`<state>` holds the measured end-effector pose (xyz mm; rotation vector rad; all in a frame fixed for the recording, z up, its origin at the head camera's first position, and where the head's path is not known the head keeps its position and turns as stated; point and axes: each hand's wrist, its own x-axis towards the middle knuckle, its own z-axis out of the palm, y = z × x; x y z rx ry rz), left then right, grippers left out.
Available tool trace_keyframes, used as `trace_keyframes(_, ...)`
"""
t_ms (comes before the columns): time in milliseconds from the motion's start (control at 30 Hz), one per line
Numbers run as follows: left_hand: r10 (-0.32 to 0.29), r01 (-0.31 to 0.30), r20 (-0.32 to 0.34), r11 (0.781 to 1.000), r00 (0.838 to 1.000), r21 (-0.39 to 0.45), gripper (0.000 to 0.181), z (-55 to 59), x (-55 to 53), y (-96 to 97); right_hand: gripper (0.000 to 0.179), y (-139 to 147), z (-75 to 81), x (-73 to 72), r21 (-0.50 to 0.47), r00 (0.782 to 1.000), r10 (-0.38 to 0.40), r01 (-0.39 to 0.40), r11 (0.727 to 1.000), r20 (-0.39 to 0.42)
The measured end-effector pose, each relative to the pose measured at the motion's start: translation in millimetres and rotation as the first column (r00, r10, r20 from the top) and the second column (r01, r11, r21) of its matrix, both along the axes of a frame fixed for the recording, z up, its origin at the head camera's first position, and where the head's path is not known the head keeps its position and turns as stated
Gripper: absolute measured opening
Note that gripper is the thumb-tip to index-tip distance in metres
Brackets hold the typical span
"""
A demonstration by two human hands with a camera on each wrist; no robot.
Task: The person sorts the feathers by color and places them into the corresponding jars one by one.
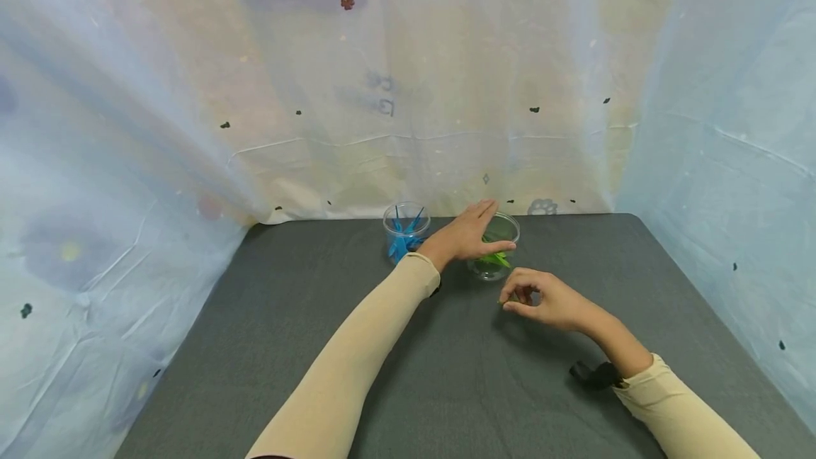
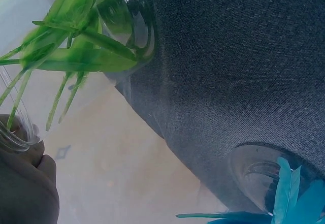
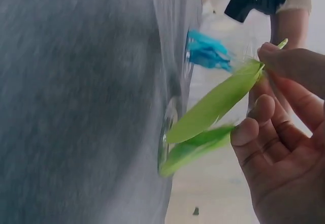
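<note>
My left hand is at the mouth of a clear jar, thumb across its near side and fingers along its far side. Inside the jar stand several green feathers, their quills pointing toward the rim. In front of the jar, my right hand pinches the quill of a single green feather between thumb and fingertips. That feather's broad vane points away from the hand in the right wrist view; the head view mostly hides it behind the fingers. More green feathers show beyond it in the jar.
Left of the green feathers' jar, partly behind my left wrist, stands a second clear jar with several blue feathers. Both jars stand near the back edge of the dark grey table. A patterned curtain hangs behind and along the sides.
</note>
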<state>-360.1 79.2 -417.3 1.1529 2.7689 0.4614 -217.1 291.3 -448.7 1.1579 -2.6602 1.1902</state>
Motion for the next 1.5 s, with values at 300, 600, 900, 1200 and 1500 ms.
trace_keyframes(300, -0.001, 0.001, 0.000, 1.000, 1.000, 0.001, 0.108, 0.3, -0.8, -0.7, 0.020, 22, 4.1, -5.7, -0.025, 0.996, -0.076, 0.075, 0.997, -0.038)
trace_keyframes(600, -0.011, 0.011, -0.001, 1.000, 1.000, 0.007, 0.107, 0.0, -1.0, -0.4, 0.014, 38, 12.2, -13.4, -0.045, 0.972, -0.206, 0.202, 0.978, -0.114)
trace_keyframes(900, -0.006, 0.006, 0.001, 1.000, 1.000, 0.001, 0.107, -0.9, -0.7, 0.1, 0.020, 41, 16.0, -25.8, -0.168, 0.899, -0.314, 0.274, 0.947, -0.306)
trace_keyframes(1200, -0.009, 0.009, 0.014, 1.000, 1.000, 0.002, 0.107, 0.0, -1.8, 0.7, 0.023, 41, 36.2, -35.8, -0.279, 0.842, -0.416, 0.331, 0.901, -0.344)
trace_keyframes(1500, -0.006, 0.006, 0.025, 1.000, 1.000, 0.008, 0.107, -1.9, -4.4, 1.6, 0.020, 31, 58.6, -42.6, -0.380, 0.812, -0.456, 0.318, 0.869, -0.364)
